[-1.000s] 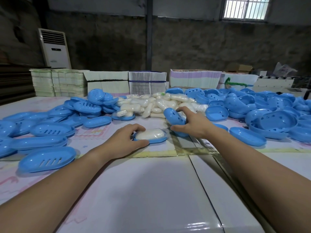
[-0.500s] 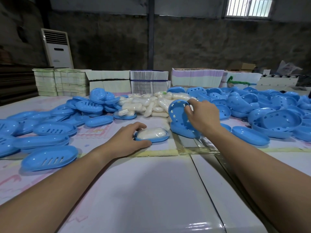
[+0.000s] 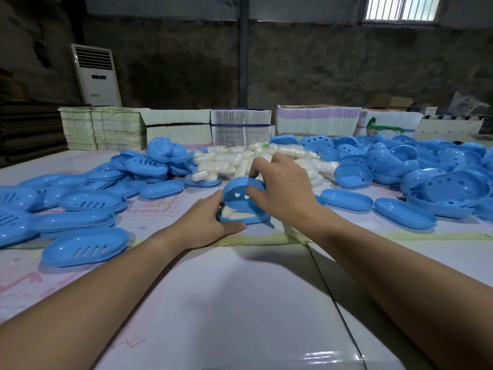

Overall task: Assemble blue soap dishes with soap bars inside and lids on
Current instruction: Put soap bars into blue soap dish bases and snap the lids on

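Left hand: curls round the near edge of the blue dish.
Right hand: pinches the tilted lid just above the dish.
Lid: smooth oval plastic with little heart holes.
Soap: white, soft-looking bar inside the dish.
Table: shiny pale sheets, in the middle between blue piles.
Room: dark rough wall, barred window.

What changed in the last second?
The right hand lifted the perforated lid it was gripping off the table and brought it left, tilted over the soap bar in the dish base. The left hand stayed holding the base; the piles are unchanged.
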{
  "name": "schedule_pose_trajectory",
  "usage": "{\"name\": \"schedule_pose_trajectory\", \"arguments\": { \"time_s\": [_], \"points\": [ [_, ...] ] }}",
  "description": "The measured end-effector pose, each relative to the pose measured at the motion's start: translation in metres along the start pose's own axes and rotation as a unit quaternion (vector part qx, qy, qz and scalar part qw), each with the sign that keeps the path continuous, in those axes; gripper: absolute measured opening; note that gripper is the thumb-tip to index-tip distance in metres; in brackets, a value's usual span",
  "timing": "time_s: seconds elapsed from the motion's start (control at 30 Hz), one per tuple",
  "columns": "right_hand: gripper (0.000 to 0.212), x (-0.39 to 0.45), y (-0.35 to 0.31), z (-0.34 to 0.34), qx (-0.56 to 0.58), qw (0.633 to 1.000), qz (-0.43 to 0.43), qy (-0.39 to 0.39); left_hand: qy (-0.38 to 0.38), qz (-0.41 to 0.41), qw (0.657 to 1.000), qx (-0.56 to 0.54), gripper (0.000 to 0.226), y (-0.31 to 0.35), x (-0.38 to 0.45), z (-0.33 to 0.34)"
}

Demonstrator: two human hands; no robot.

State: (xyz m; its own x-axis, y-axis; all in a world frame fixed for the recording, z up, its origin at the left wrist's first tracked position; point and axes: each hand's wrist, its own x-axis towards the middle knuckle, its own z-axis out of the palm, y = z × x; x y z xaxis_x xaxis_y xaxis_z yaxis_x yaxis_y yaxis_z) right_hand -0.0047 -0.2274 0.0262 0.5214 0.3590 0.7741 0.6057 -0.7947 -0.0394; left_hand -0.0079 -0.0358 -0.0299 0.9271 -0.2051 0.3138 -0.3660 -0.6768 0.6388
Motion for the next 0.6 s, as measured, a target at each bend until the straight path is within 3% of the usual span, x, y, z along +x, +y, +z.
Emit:
{"name": "schedule_pose_trajectory", "arguments": {
  "time_s": [0.13, 0.3, 0.47, 0.6],
  "points": [
    [0.024, 0.0019, 0.0057, -0.0039, -0.043, 0.999, -0.005, -0.022, 0.001, -0.009, 1.000, 0.012, 0.056, -0.0011, 0.0025, 0.0002],
    [0.030, -0.0036, -0.0010, -0.0033, -0.059, 0.993, -0.088, 0.043, 0.012, -0.014, 1.000, 0.002, 0.060, 0.0012, 0.0002, -0.0010],
    [0.025, -0.0036, 0.0013, 0.0023, -0.089, 0.992, -0.091, 0.004, 0.013, -0.018, 1.000, -0.015, 0.068, 0.0007, 0.0016, -0.0036],
    [0.039, -0.0043, 0.0024, 0.0032, -0.062, 0.992, -0.108, -0.033, 0.010, -0.025, 0.999, -0.045, 0.074, -0.0003, 0.0032, -0.0056]
  ]
}}
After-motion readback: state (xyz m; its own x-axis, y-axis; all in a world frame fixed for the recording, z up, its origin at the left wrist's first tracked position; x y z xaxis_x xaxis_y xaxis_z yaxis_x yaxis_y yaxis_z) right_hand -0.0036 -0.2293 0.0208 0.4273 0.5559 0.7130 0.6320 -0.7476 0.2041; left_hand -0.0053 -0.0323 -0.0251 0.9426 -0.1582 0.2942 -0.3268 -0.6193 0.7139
